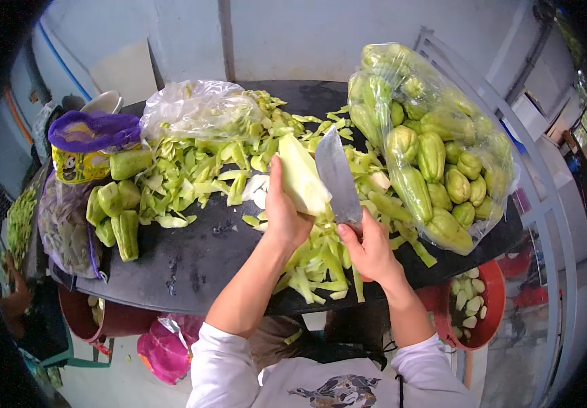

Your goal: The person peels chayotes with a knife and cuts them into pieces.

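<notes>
A pale green, peeled chayote [300,178] is held in my left hand [285,212], thumb along its left side. My right hand [369,248] grips the handle of a wide-bladed knife [337,175], whose blade points up just right of the chayote. The knife handle is mostly hidden by my fingers. Green peelings [317,262] lie on the black table [205,262] below and between my hands, and more peelings [184,170] spread to the left.
A clear bag of chayotes [443,163] fills the table's right side. Whole chayotes [125,231], a purple-trimmed net bag [69,228] and a crumpled clear bag [194,112] are at left. Red buckets [494,306] holding pale pieces stand below; a pink bag [164,350] lies on the floor.
</notes>
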`<state>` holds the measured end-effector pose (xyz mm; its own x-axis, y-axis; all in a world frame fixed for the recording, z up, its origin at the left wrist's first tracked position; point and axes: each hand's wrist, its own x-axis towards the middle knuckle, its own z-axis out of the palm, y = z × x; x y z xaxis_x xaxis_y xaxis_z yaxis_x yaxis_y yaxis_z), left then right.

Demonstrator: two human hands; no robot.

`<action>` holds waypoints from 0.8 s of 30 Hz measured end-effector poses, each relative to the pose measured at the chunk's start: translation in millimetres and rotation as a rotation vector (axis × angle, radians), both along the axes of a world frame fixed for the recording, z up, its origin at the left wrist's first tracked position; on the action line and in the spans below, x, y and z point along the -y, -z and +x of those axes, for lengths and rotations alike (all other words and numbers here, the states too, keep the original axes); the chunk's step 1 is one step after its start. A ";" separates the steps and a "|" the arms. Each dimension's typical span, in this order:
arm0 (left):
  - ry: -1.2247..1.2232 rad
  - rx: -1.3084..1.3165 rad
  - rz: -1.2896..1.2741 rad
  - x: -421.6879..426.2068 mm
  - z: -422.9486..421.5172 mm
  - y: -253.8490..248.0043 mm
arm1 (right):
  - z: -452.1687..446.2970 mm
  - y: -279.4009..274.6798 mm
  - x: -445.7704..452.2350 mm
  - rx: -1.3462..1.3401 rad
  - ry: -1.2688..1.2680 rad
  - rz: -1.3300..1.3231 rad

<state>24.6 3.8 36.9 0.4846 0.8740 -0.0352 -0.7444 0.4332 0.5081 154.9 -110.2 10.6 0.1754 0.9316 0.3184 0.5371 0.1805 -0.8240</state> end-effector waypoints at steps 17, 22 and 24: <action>0.013 -0.087 0.068 12.3 6.1 4.0 | -11.4 0.2 -12.6 -0.135 -0.051 0.043; 0.006 -0.128 0.056 12.1 5.4 2.1 | 0.0 -12.4 -13.6 -0.153 -0.174 -0.029; -0.020 -0.103 0.066 12.6 8.8 6.0 | -4.6 4.8 -19.0 -0.124 -0.134 0.064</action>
<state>33.4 -8.9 30.9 0.4640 0.8854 -0.0262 -0.6946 0.3820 0.6095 150.3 -91.2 5.8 0.0926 0.9276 0.3620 0.4001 0.2982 -0.8666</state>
